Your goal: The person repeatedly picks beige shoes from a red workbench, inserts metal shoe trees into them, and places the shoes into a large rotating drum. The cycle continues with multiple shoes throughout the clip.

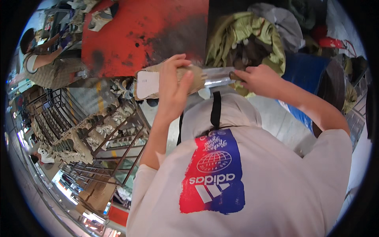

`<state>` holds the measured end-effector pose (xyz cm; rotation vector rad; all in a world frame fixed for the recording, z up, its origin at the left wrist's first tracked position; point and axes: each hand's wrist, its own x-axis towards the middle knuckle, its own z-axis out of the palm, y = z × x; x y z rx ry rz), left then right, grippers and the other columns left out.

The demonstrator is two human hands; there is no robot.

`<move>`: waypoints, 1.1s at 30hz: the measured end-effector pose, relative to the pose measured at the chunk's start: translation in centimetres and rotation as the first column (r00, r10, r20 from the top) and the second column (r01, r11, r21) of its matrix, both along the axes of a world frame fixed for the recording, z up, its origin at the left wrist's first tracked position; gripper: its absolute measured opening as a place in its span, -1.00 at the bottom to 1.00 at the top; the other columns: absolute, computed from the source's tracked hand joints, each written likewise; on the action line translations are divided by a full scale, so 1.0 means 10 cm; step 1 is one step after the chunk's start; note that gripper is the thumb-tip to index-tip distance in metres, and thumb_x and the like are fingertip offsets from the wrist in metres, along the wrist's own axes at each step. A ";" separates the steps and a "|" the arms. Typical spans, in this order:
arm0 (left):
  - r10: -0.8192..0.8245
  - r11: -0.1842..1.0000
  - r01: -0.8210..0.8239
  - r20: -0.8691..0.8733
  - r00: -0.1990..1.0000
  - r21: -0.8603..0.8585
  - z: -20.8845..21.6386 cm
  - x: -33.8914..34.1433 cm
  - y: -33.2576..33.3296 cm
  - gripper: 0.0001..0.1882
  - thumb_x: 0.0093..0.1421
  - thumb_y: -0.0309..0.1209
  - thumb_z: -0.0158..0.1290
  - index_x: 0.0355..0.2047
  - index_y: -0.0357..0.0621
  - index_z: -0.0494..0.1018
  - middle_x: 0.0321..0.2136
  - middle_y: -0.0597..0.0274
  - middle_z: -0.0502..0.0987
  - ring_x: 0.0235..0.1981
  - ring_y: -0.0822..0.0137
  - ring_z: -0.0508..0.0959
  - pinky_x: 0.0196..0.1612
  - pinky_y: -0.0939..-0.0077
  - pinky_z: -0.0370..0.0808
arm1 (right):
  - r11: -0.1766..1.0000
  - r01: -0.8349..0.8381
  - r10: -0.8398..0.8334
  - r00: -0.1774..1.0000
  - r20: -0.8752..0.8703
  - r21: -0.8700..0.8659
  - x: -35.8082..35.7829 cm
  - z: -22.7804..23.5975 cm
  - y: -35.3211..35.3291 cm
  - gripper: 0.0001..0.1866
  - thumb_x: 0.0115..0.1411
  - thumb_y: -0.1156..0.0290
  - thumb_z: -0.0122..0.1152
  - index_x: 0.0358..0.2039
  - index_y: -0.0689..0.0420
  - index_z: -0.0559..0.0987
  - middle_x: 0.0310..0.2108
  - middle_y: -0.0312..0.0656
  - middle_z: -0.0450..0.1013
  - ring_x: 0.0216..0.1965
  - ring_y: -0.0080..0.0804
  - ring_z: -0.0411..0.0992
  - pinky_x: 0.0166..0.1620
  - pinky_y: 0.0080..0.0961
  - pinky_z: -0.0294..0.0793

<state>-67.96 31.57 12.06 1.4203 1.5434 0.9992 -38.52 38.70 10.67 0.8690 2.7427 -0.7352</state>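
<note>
A beige shoe upper (150, 77) lies crosswise before me, its flat white sole board facing up on the left part. Round its middle my left hand (173, 81) is closed, fingers over the far side and thumb at the right. A shiny metal piece (218, 77) reaches from the upper's right end toward my right hand (258, 81). My right fingers are bent around a small dark brown end (236, 75) beside that metal. What this brown end belongs to is hidden by the fingers.
Beyond the shoe stands a red, black-stained tabletop (138, 35). An open yellow-green sack (256, 35) with dark contents is at the far right, next to a blue drum (306, 79). Metal racks of shoes (94, 130) fill the left, where another person (47, 59) works.
</note>
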 end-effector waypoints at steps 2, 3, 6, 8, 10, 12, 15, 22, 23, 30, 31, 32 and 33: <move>-0.091 0.995 0.095 -0.192 0.977 0.012 0.00 0.23 0.02 -0.71 0.33 -0.27 0.00 -0.05 -0.18 0.43 0.08 -0.04 0.42 0.13 -0.04 0.36 0.32 0.10 0.12 | 0.998 0.028 -0.033 0.996 -0.082 -0.063 0.28 -0.30 -0.03 -0.51 0.18 0.27 0.30 0.13 0.09 0.54 -0.45 -0.11 0.51 -0.44 -0.07 0.53 -0.37 -0.17 0.54; -0.109 0.993 0.119 -0.272 0.956 0.021 -0.04 0.30 0.03 -0.70 0.32 -0.26 0.01 -0.05 -0.18 0.43 0.08 -0.03 0.43 0.13 -0.02 0.37 0.32 0.06 0.11 | 0.994 0.034 -0.046 0.992 -0.115 -0.103 0.34 -0.47 -0.02 -0.49 0.19 0.28 0.30 0.15 0.09 0.52 -0.43 -0.10 0.51 -0.41 -0.06 0.53 -0.35 -0.18 0.54; -0.123 0.982 0.178 -0.521 0.844 0.058 -0.15 0.57 0.01 -0.70 0.27 -0.22 0.05 -0.09 -0.14 0.46 0.08 0.04 0.45 0.13 0.05 0.39 0.32 -0.12 0.11 | 0.969 0.046 -0.104 0.967 -0.232 -0.241 0.41 -1.12 -0.10 -0.43 0.21 0.29 0.29 0.23 0.09 0.44 -0.36 -0.06 0.52 -0.34 -0.04 0.54 -0.30 -0.17 0.55; -0.135 0.977 0.209 -0.650 0.748 0.038 -0.26 0.79 0.06 -0.71 0.25 -0.23 0.07 -0.12 -0.12 0.48 0.07 0.08 0.46 0.13 0.07 0.39 0.32 -0.13 0.12 | 0.934 0.075 -0.193 0.928 -0.318 -0.349 0.31 -1.73 -0.27 -0.41 0.23 0.30 0.27 0.27 0.08 0.39 -0.29 -0.03 0.53 -0.27 0.00 0.54 -0.25 -0.13 0.54; -0.125 0.974 0.222 -0.732 0.670 0.036 -0.43 0.92 0.03 -0.73 0.22 -0.22 0.11 -0.17 -0.10 0.51 0.08 0.14 0.47 0.14 0.10 0.40 0.31 -0.14 0.14 | 0.881 0.148 -0.303 0.906 -0.296 -0.450 0.00 -2.31 -0.40 -0.44 0.23 0.34 0.26 0.24 0.08 0.39 -0.27 0.01 0.55 -0.25 0.06 0.55 -0.22 -0.07 0.54; -0.113 0.983 0.185 -0.769 0.629 0.007 -0.54 1.01 0.05 -0.70 0.21 -0.19 0.13 -0.16 -0.11 0.52 0.10 0.14 0.47 0.14 0.10 0.41 0.31 -0.14 0.14 | 0.846 0.162 -0.318 0.918 -0.236 -0.508 -0.09 -2.51 -0.42 -0.50 0.22 0.33 0.26 0.17 0.09 0.42 -0.26 0.04 0.57 -0.24 0.11 0.55 -0.19 -0.01 0.53; -0.141 0.980 0.200 -0.753 0.643 -0.012 -0.56 0.98 0.09 -0.67 0.20 -0.16 0.14 -0.17 -0.13 0.54 0.07 0.11 0.49 0.11 0.07 0.43 0.31 -0.17 0.13 | 0.866 0.161 -0.238 0.965 -0.107 -0.474 -0.14 -2.52 -0.19 -0.59 0.21 0.25 0.26 0.03 0.11 0.48 -0.28 0.06 0.58 -0.23 0.15 0.55 -0.15 0.03 0.52; -0.251 0.943 0.331 -0.720 0.647 -0.031 -0.60 1.22 0.40 -0.60 0.22 -0.07 0.08 -0.28 -0.20 0.62 -0.20 0.03 0.60 0.12 0.00 0.46 0.34 -0.30 0.05 | 0.714 0.360 -0.541 0.828 -0.146 -0.601 -0.45 -2.87 -0.53 -0.60 0.28 0.16 0.07 -0.03 0.19 0.52 -0.12 0.00 0.49 -0.06 -0.07 0.45 0.09 -0.08 0.36; -0.258 0.935 0.353 -0.738 0.623 -0.029 -0.65 1.22 0.40 -0.59 0.22 -0.07 0.07 -0.30 -0.20 0.64 -0.22 0.03 0.61 0.13 -0.01 0.46 0.35 -0.32 0.04 | 0.755 0.357 -0.467 0.881 -0.070 -0.550 -0.48 -2.85 -0.56 -0.60 0.28 0.16 0.07 -0.03 0.19 0.52 -0.13 0.00 0.49 -0.07 -0.07 0.45 0.08 -0.08 0.37; -0.255 0.938 0.340 -0.806 0.535 -0.071 -0.91 1.31 0.33 -0.64 0.17 -0.18 0.05 -0.36 -0.23 0.67 -0.23 0.02 0.60 0.15 -0.09 0.43 0.39 -0.36 -0.05 | 0.808 0.319 -0.325 0.943 0.077 -0.495 -0.44 -3.02 -0.52 -0.61 0.27 0.20 0.09 -0.01 0.20 0.52 -0.17 0.00 0.49 -0.13 -0.09 0.45 0.01 -0.10 0.37; -0.254 0.939 0.331 -0.836 0.486 -0.093 -0.88 1.31 0.34 -0.64 0.18 -0.18 0.05 -0.35 -0.24 0.68 -0.23 0.02 0.60 0.15 -0.09 0.43 0.39 -0.37 -0.05 | 0.815 0.310 -0.312 0.947 0.080 -0.490 -0.41 -3.01 -0.51 -0.61 0.27 0.21 0.09 -0.01 0.20 0.52 -0.17 0.00 0.49 -0.14 -0.10 0.45 0.00 -0.11 0.37; -0.324 0.927 0.336 -0.804 0.498 -0.166 -0.85 1.30 0.35 -0.63 0.19 -0.21 0.02 -0.32 -0.26 0.68 -0.23 0.00 0.60 0.10 -0.09 0.44 0.38 -0.40 -0.06 | 0.823 0.302 -0.296 0.951 0.090 -0.481 -0.42 -3.04 -0.45 -0.61 0.27 0.21 0.09 -0.01 0.20 0.52 -0.18 0.00 0.49 -0.15 -0.10 0.45 -0.01 -0.11 0.37; -0.314 0.929 0.337 -0.808 0.499 -0.152 -0.85 1.30 0.37 -0.63 0.19 -0.22 0.02 -0.33 -0.26 0.68 -0.24 -0.01 0.60 0.08 -0.09 0.45 0.39 -0.39 -0.05 | 0.837 0.296 -0.289 0.953 0.088 -0.459 -0.39 -3.04 -0.33 -0.61 0.27 0.22 0.10 -0.01 0.20 0.52 -0.18 -0.01 0.49 -0.16 -0.10 0.45 -0.02 -0.11 0.38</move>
